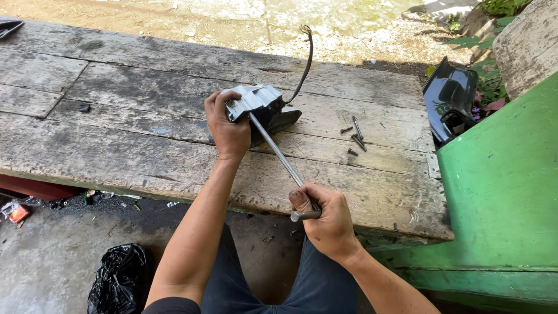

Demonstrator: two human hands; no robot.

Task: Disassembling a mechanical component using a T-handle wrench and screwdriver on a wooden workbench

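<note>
Diagonally, T-handle wrench [278, 152] tip up-left into grey part [256, 102]; left hand [228, 131], right hand [328, 218], fingers gripping each.

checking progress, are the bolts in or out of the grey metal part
Several are out: loose dark bolts lie on the weathered wooden bench beside the grey metal part. Whether any remain inside, cannot tell.
</note>
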